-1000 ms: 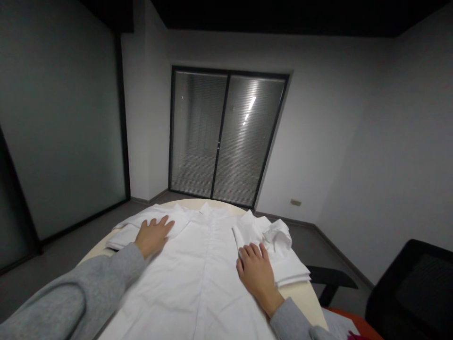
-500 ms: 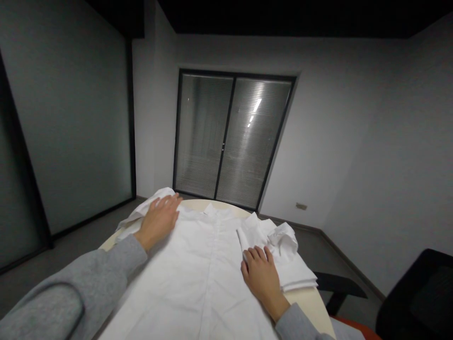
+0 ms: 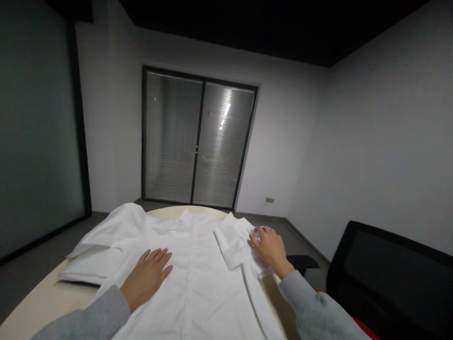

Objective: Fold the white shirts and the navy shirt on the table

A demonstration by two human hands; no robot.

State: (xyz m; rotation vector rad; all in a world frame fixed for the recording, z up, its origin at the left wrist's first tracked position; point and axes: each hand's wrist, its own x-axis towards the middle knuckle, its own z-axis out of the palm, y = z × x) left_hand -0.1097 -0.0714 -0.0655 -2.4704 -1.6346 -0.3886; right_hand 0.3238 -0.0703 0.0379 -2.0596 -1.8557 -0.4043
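A white shirt (image 3: 198,283) lies spread on a round pale table (image 3: 31,302), its collar toward the far edge. My left hand (image 3: 146,276) rests flat on the left part of the shirt body, fingers spread. My right hand (image 3: 269,248) is at the folded sleeve on the right, fingers curled over the bunched white cloth. The left sleeve (image 3: 120,224) lies puffed up over more folded white fabric (image 3: 85,267) at the table's left side.
A black mesh chair (image 3: 385,274) stands at the right, its armrest (image 3: 302,262) close to the table edge. Beyond the table are a glass door with blinds (image 3: 198,141) and grey walls. Frosted glass (image 3: 38,132) is at the left.
The view has turned right. My left hand has moved from the far left sleeve nearer onto the shirt body. My right hand has moved outward onto the bunched right sleeve.
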